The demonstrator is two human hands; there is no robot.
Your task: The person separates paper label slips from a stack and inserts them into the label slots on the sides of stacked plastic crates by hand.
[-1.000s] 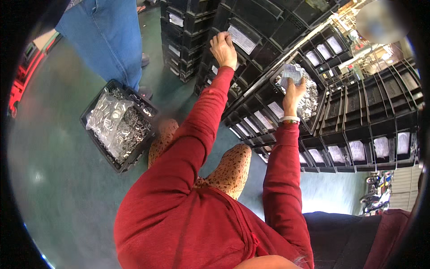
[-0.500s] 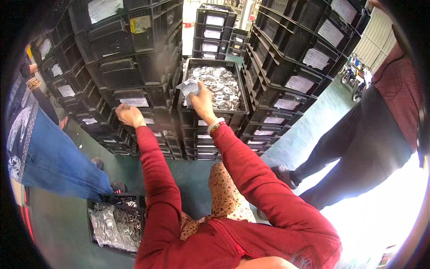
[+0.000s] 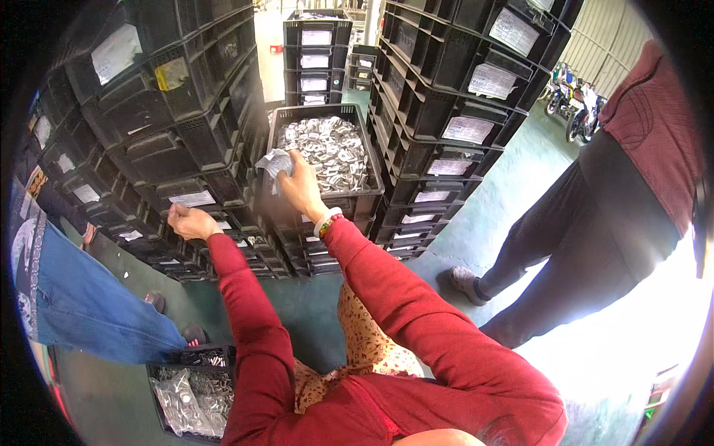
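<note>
My right hand [image 3: 300, 186] is closed on a crumpled pale sheet [image 3: 274, 162], paper or thin plastic. It is over the near left rim of an open black crate [image 3: 358, 195]. Small silvery metal parts [image 3: 326, 151] fill that crate, which tops a stack. My left hand [image 3: 193, 222] is at the front of the black crates [image 3: 178, 165] stacked on the left, just under a white label [image 3: 193, 199]. Its fingers are curled, and anything in them is hidden.
Tall black crates [image 3: 439, 111] are stacked on the right, with more crates [image 3: 317, 59] behind. By my left side, a low black crate [image 3: 162, 412] holds metal parts and a clear plastic bag [image 3: 181, 405]. People stand left, in jeans [image 3: 97, 297], and right, in dark trousers [image 3: 573, 245].
The crates and both hands appear further left in the picture as the view has shifted. My right hand keeps hold of the crumpled sheet; my left hand stays by the left stack.
</note>
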